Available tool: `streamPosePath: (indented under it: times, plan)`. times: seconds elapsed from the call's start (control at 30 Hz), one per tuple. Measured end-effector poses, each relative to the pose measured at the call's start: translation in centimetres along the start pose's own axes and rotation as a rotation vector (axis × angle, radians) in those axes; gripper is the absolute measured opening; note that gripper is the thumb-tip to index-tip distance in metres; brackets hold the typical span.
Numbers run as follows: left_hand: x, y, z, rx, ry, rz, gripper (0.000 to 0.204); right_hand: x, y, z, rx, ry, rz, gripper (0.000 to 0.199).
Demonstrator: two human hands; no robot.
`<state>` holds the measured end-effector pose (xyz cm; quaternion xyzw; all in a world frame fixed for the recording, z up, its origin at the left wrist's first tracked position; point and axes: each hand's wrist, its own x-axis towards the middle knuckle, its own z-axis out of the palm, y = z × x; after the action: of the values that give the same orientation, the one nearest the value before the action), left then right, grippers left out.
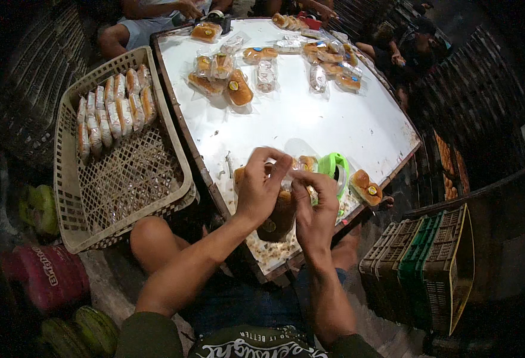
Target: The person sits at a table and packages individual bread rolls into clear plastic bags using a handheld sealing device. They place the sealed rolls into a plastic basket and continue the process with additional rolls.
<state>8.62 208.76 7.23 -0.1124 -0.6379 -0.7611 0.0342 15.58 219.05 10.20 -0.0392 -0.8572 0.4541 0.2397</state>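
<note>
One white, smooth-topped table (310,128) with a dark rim serves as the reference; its near edge is stained and crumbed. To the left of the table sits one beige plastic lattice basket (125,179), rectangular, holding one row of roughly a dozen clear-wrapped buns (112,110) stacked on edge along its far side. To the right of the table, low down, one stack of folded plastic crates (420,265) stands on edge: grey, green and yellow-rimmed. Across the far half of the table lie about fifteen wrapped golden buns (238,89), loose and scattered, several bearing a small round sticker. One more wrapped bun with a round sticker (366,187) lies at the table's near right edge. One bright green plastic tape dispenser (334,167), ring-shaped, stands just beside the hands at the near edge.

At the near edge of the table, both hands meet over one glossy clear-wrapped bun packet (281,203). The left hand (261,188) is curled, fingers pressed together and pinching the top of the wrapper. The right hand (315,209) is likewise curled, thumb and fingertips nipping the same wrapper end, touching the left hand's fingers. Other people's limbs show past the far edge of the table.
</note>
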Motion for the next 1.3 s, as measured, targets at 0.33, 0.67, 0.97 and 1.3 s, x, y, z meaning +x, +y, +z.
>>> streamPosePath:
  times: [0.33,0.67,0.97,1.3]
  plan:
    - [-1.1,3.6,0.8,0.061,-0.139,0.048,0.021,-1.6,0.1,-1.1,0.279,0.208,-0.119,0.027]
    - [-2.6,2.4,1.9,0.205,-0.168,0.168,0.025,-0.4,1.6,-1.2,0.296,0.262,-0.033,0.011]
    - [-1.9,0.4,2.4,-0.253,0.014,-0.223,0.013,-3.4,15.4,-6.9,-0.333,0.261,0.504,0.048]
    - [-1.7,-0.1,2.1,-0.204,0.051,-0.198,0.014,-6.8,15.9,-6.9,0.111,0.302,0.577,0.027]
